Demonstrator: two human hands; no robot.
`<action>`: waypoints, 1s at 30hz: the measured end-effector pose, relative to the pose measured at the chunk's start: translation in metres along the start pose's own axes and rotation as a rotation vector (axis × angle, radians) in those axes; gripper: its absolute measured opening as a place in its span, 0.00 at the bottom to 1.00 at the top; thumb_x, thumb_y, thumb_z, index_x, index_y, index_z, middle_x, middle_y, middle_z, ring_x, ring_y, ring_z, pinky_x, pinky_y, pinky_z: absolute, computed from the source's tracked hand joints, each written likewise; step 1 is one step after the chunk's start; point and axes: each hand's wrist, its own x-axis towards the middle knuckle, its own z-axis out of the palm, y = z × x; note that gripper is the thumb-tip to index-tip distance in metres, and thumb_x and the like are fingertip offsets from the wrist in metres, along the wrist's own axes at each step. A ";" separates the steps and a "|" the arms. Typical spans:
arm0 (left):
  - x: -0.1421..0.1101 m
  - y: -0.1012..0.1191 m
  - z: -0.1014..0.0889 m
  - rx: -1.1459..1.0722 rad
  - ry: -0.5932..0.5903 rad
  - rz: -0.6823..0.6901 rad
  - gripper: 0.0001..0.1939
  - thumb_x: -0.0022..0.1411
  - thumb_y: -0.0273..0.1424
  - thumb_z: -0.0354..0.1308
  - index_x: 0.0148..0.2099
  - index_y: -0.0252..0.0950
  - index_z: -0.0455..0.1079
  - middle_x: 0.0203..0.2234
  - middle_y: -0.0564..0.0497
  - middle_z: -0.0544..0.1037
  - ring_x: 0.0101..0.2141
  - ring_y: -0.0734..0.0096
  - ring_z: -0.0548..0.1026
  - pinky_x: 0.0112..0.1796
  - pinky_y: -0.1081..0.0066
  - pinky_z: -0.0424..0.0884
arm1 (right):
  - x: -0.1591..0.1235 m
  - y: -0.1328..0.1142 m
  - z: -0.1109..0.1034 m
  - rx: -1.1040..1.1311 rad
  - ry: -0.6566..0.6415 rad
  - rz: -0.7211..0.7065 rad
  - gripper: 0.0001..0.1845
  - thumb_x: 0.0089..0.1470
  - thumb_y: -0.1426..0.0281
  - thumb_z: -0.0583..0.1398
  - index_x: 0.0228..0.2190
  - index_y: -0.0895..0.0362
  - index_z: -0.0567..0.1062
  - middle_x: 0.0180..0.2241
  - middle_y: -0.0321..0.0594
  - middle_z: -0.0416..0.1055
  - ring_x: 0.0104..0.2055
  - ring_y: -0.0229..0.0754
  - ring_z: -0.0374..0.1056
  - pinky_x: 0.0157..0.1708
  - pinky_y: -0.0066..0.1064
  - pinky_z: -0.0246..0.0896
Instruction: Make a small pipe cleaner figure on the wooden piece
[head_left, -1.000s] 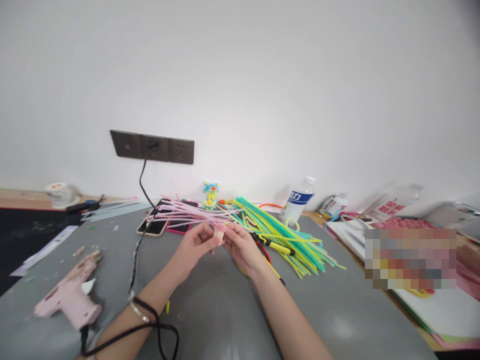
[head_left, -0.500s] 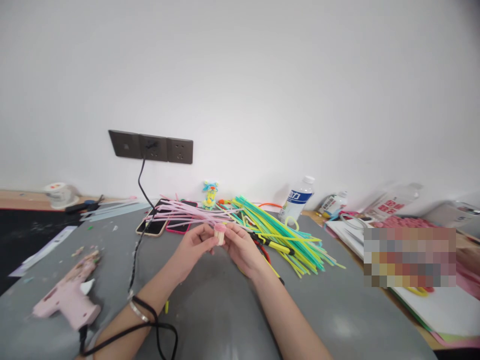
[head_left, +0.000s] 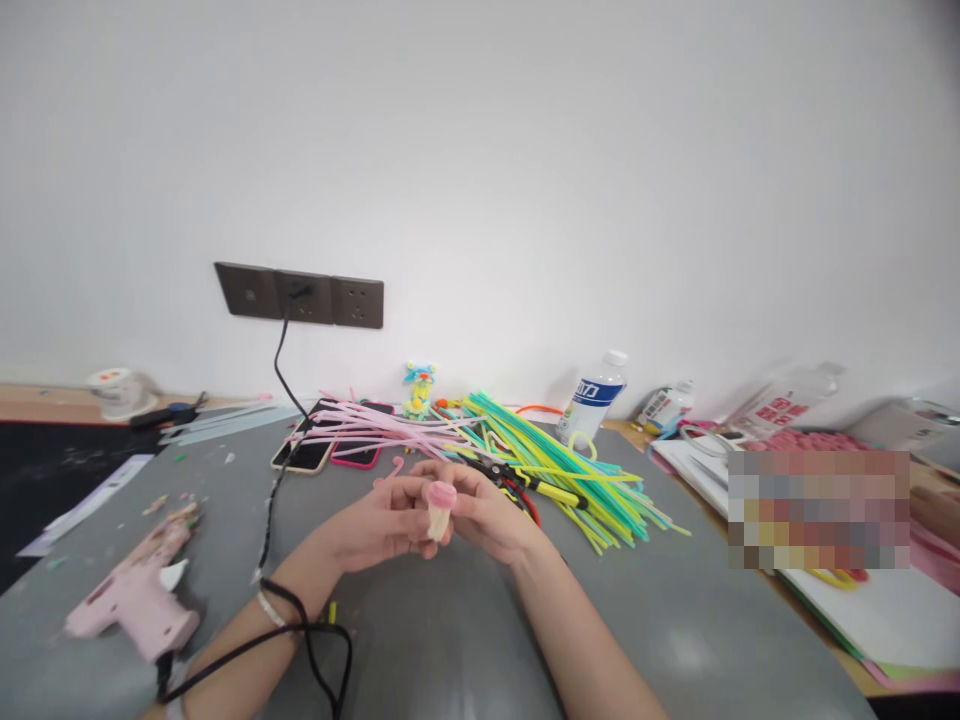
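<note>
Both hands meet over the grey table (head_left: pixel 450 640), just in front of me. My left hand (head_left: pixel 379 522) and my right hand (head_left: pixel 484 512) pinch one small craft piece (head_left: pixel 439 508) between their fingertips: a pink cap on a cream cone-shaped base. Fingers of both hands are closed round it. Behind the hands lies a spread of pink pipe cleaners (head_left: pixel 367 422) and a heap of green and yellow pipe cleaners (head_left: pixel 555 460). Yellow-handled cutters (head_left: pixel 536 487) rest just beyond my right hand.
A pink glue gun (head_left: pixel 135 598) lies at the left, its black cord (head_left: pixel 274 520) running to wall sockets (head_left: pixel 300 296). Two phones (head_left: pixel 330 448) lie under the pink strands. A water bottle (head_left: pixel 596 396) stands behind the green heap. Papers and books (head_left: pixel 862 610) fill the right side.
Both hands have drawn nearer to me and lower, bringing the small pink-capped piece with them. It now shows tilted with the cream base pointing down.
</note>
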 end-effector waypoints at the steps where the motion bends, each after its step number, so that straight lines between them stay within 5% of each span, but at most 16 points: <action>1: 0.000 0.000 0.000 0.006 -0.014 -0.010 0.14 0.50 0.36 0.72 0.34 0.33 0.75 0.24 0.50 0.75 0.25 0.76 0.71 0.28 0.75 0.66 | 0.000 -0.001 0.000 -0.014 -0.016 0.004 0.17 0.39 0.63 0.73 0.22 0.57 0.73 0.48 0.44 0.70 0.51 0.47 0.67 0.35 0.29 0.66; 10: -0.001 -0.003 -0.002 0.061 -0.110 -0.083 0.17 0.46 0.41 0.73 0.31 0.33 0.77 0.23 0.49 0.74 0.24 0.74 0.70 0.27 0.73 0.63 | -0.004 -0.004 0.003 -0.123 -0.176 -0.028 0.15 0.38 0.61 0.73 0.29 0.54 0.81 0.58 0.44 0.66 0.63 0.56 0.58 0.56 0.48 0.57; 17: -0.001 -0.006 -0.003 -0.008 -0.132 -0.134 0.16 0.46 0.40 0.73 0.31 0.32 0.77 0.22 0.50 0.74 0.22 0.77 0.69 0.27 0.74 0.62 | -0.005 -0.004 0.011 -0.150 -0.193 -0.094 0.13 0.39 0.58 0.73 0.26 0.52 0.82 0.57 0.41 0.69 0.64 0.56 0.57 0.61 0.48 0.49; 23: 0.005 -0.003 0.001 -0.077 0.062 -0.111 0.14 0.46 0.36 0.74 0.29 0.32 0.77 0.23 0.49 0.76 0.22 0.79 0.67 0.28 0.75 0.67 | -0.001 -0.002 0.009 -0.153 -0.074 -0.135 0.18 0.40 0.52 0.71 0.26 0.54 0.81 0.59 0.42 0.66 0.59 0.56 0.62 0.54 0.46 0.59; 30: 0.017 -0.003 -0.005 0.032 0.363 0.169 0.15 0.49 0.37 0.71 0.37 0.34 0.75 0.34 0.49 0.78 0.33 0.72 0.74 0.39 0.70 0.72 | 0.014 0.007 -0.013 -0.364 0.333 -0.329 0.10 0.44 0.61 0.70 0.25 0.53 0.79 0.48 0.43 0.73 0.49 0.50 0.67 0.47 0.39 0.60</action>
